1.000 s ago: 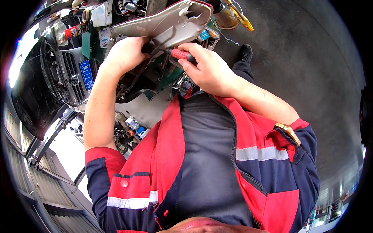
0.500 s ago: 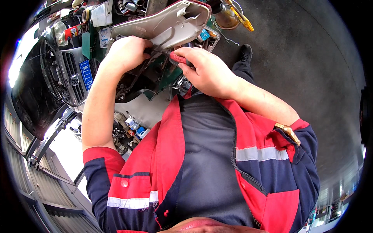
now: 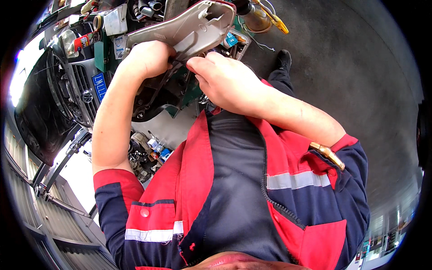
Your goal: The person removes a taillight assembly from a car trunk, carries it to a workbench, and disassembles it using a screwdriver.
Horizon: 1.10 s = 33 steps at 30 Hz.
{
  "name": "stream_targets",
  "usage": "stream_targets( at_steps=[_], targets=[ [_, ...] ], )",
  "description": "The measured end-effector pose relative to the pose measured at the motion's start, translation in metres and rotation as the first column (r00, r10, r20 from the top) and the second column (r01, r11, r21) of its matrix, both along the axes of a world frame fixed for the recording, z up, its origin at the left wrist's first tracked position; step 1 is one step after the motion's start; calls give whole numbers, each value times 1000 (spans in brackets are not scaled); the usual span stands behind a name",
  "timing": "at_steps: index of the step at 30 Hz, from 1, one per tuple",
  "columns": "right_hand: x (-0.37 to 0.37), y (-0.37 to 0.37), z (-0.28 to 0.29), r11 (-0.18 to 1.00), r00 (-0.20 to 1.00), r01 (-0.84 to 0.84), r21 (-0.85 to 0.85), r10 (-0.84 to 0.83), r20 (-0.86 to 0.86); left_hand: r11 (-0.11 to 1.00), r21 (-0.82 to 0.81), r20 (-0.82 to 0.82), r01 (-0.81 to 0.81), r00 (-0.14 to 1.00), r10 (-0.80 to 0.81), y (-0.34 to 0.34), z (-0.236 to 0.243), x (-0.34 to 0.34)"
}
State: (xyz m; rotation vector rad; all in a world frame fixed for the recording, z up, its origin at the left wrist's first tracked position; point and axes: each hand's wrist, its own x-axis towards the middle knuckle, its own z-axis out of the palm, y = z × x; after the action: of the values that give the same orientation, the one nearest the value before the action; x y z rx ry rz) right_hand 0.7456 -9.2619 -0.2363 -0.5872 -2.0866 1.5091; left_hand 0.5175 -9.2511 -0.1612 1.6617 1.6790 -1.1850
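A grey moulded panel (image 3: 193,29) with a dark red edge lies at the top middle, its ribbed inner face upward. Against its near edge is my left hand (image 3: 150,59), closed, its fingertips hidden under the edge. Just to the right, my right hand (image 3: 227,81) is bent inward with fingers curled, its knuckles near the panel's lower corner. The red-and-black handle seen in it earlier is covered by the hand. Below both hands are dark metal parts and a green surface (image 3: 172,110).
A car with its bonnet up and a silver-grey grille (image 3: 85,87) stands left. Near it are a red spray can (image 3: 83,42) and a tape roll (image 3: 97,21). At top right are a yellow-handled tool (image 3: 281,26) and a thin cable. Grey floor (image 3: 342,67) spreads right.
My right hand has shifted left and turned over the handle, which no longer shows. The panel sits slightly further left in view; my left hand stays at its edge.
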Motion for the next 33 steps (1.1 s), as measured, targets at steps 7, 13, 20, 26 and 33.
stream_targets(
  at_steps=[7,13,20,26,33],
  targets=[
    [-7,7,10,987,1000,23,157,-20,-19,1000,-8,-31,-13,999,13,0,-6,6],
    [-8,6,4,995,1000,29,92,-28,-13,998,41,4,40,999,-40,-6,-9,1],
    [-5,11,-12,995,990,99,29,-95,-103,1000,24,40,-18,999,17,-1,4,0],
    [-4,11,-15,993,985,117,-10,-117,-124,998,-2,70,-68,995,68,2,7,-10],
    [-6,13,-16,989,977,147,-12,-147,-153,997,26,94,-70,993,67,1,3,-15]
  ],
)
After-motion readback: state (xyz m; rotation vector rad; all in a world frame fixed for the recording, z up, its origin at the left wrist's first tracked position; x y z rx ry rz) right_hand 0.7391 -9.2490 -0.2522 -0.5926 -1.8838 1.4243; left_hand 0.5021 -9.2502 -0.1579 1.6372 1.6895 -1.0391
